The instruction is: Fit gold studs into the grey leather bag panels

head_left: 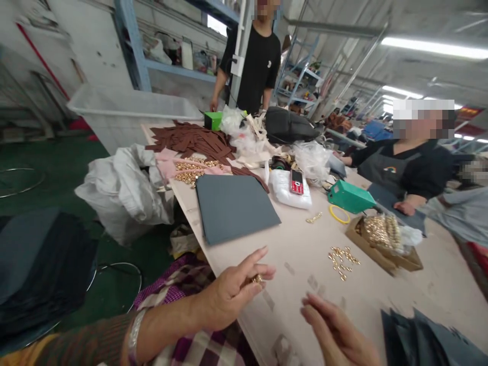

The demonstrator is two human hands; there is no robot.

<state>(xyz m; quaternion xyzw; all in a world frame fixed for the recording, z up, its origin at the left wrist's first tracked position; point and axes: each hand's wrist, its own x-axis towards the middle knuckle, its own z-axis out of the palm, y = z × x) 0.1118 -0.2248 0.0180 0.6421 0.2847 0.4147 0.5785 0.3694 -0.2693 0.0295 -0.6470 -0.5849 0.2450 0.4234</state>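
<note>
Recording our left hand (232, 294) pinching small gold metal fittings (256, 279) between thumb and fingertips. We see our right hand (337, 330) empty, fingers slightly spread, and nearer the scattered gold fittings (342, 263), which lie ahead of it on the pale tabletop (423, 300), their loose cluster running diagonally.

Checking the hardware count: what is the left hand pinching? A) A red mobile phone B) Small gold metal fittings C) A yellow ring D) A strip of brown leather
B: the left hand pinches small gold metal fittings at its fingertips.
</note>
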